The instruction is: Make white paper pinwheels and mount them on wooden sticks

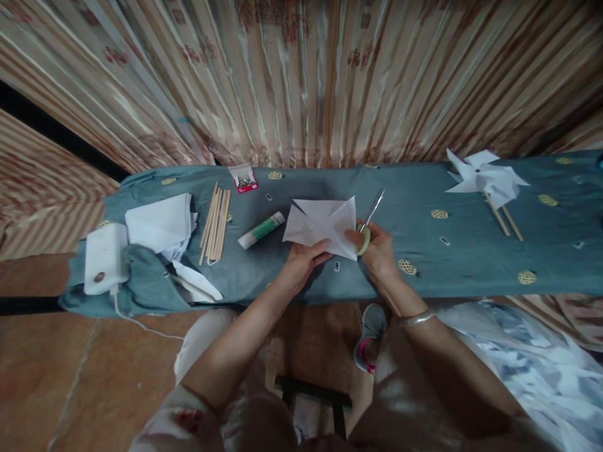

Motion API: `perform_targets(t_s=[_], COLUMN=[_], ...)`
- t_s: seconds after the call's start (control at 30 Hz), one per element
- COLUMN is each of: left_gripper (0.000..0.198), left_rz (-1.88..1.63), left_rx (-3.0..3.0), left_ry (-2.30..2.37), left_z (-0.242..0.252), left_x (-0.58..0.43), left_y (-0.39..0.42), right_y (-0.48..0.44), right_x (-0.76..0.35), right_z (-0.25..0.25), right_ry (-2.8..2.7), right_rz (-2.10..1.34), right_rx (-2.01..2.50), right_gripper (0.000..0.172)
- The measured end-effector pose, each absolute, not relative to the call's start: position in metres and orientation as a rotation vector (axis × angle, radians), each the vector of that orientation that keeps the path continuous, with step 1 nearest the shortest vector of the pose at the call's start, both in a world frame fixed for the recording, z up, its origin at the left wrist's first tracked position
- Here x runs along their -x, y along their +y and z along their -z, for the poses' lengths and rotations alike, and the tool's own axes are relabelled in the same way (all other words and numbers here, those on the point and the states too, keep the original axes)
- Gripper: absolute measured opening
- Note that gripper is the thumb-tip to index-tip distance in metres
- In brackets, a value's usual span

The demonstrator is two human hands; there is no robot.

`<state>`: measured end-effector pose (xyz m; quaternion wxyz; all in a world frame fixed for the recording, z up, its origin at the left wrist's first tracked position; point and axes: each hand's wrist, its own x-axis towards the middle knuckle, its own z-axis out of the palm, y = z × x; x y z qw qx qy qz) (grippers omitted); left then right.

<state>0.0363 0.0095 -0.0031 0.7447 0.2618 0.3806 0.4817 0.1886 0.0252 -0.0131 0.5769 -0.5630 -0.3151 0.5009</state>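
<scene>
A white square of paper (323,220) with cuts running in from its corners is held above the cloth. My left hand (301,263) pinches its lower edge, thumb on top. In my right hand (377,248) is a pair of scissors (363,238) with pale green handles, blades pointing up and away. The right thumb also rests on the paper's right side. A glue stick (261,230) with a green and white label lies left of the paper. Two finished paper pinwheels (487,179) on wooden sticks lie at the far right.
Wooden sticks (215,223) lie in a bundle beside a stack of white paper (160,220). A small red box of pins (245,181) sits at the back. A white device (106,258) with a cable and paper scraps (195,282) are at the left. Behind the table (424,276) hangs a striped curtain (325,81).
</scene>
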Motion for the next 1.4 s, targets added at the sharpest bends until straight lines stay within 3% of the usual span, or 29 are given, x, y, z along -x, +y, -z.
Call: perform_targets(t_s=[0.17, 0.4, 0.77, 1.13, 1.4], left_gripper=[0.057, 0.045, 0.041, 0.051, 0.04], left_rz=[-1.252, -1.396, -1.587, -1.474, -1.478], left_rx=[-0.554, -0.7, -0.799, -0.914, -0.942], left_ry=[0.933, 1.084, 1.182, 1.205, 1.229], left_z=[0.014, 0.013, 0.013, 0.01, 0.013], left_x=[-0.039, -0.023, -0.004, -0.01, -0.012], left_y=[0.016, 0.029, 0.052, 0.046, 0.045], right_y=[0.023, 0.008, -0.022, -0.023, -0.021], right_x=[-0.176, -0.175, -0.189, -0.19, -0.19], right_z=[0.014, 0.001, -0.013, -0.011, -0.011], right_ry=[-0.855, -1.122, -1.439, -1.367, -1.402], right_rz=[-1.167, -1.256, -1.928, -1.941, -1.911], right_rx=[1.364, 1.38, 1.249, 1.301, 1.318], right_gripper=[0.043, 0.042, 0.044, 0.044, 0.045])
